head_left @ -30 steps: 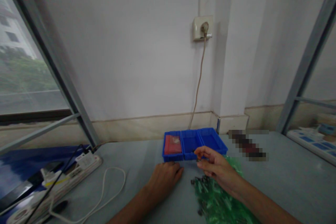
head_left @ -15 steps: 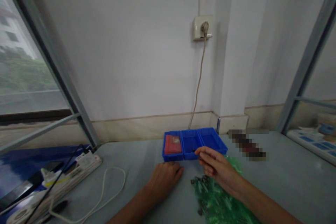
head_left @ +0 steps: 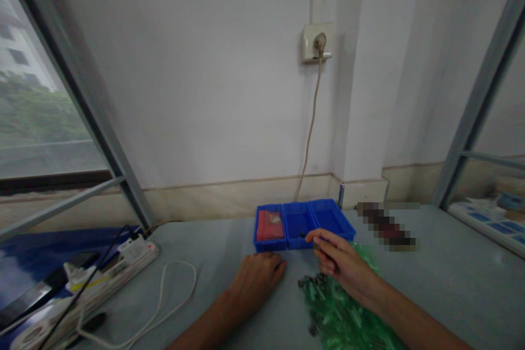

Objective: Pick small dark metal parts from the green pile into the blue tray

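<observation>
My left hand [head_left: 258,279] rests palm down on the table, its fingers curled in, close to the front of the left blue bin [head_left: 270,245]. A red packet [head_left: 270,225] lies in that bin. My right hand [head_left: 338,257] hovers at the front of the middle blue bin [head_left: 297,216] and the right blue bin [head_left: 330,217], thumb and fingers brought together. Whatever they pinch is too small to make out. A tiny dark piece [head_left: 303,234] shows in the middle bin. Beneath the right forearm lies a green plastic bag [head_left: 348,314], with small dark metal parts [head_left: 314,280] at its edge.
A white power strip [head_left: 102,290] with plugs and a looped white cable [head_left: 192,279] lie at the left. A cord hangs from the wall socket [head_left: 317,44] behind the bins. A blurred-out object [head_left: 388,227] is at the right, beside a metal frame post [head_left: 476,93].
My right hand has shifted very slightly to the right and its fingers have curled a little more. My left hand and the bins look the same.
</observation>
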A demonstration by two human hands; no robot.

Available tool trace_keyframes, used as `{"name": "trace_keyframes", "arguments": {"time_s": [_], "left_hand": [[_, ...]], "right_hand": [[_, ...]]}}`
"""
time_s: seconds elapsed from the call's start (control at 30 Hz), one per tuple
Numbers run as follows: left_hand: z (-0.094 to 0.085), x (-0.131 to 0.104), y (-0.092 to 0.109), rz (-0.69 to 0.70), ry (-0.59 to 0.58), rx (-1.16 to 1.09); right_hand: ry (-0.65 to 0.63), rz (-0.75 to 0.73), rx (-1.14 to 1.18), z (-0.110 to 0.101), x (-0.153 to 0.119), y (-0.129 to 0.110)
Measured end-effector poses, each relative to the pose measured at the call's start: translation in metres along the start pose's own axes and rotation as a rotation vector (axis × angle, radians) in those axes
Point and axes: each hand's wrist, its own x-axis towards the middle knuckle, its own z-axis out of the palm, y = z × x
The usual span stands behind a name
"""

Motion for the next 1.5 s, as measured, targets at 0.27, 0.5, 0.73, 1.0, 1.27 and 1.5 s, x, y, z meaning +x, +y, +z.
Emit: {"name": "trace_keyframes", "arguments": {"time_s": [0.27,0.5,0.73,1.0,1.27,1.5], "left_hand": [[-0.0002,-0.0001,-0.0004,0.015,0.011,0.008],[0.002,0.0007,-0.0013,0.013,0.023,0.015],[-0.0021,0.0003,0.001,0.003,-0.007,0.028],[-0.0026,0.0003,0.001,0.009,-0.001,0.022],[0.0008,0.0006,-0.0013,0.023,0.036,0.014],[0.0003,0.0,-0.0004,0.021,0.027,0.021]], "right_hand": [[-0.012,0.006,0.038,-0.001,0.0003,0.0014],[0.022,-0.036,0.006,-0.0033,0.0032,0.0042],[0.056,-0.097,-0.114,0.0002,0.0009,0.0011],[0.056,-0.103,-0.181,-0.0001,-0.0019,0.0004],[0.069,-0.082,-0.114,0.0028,-0.0013,-0.0039],[0.053,-0.061,-0.021,0.0002,0.0021,-0.0006]]}}
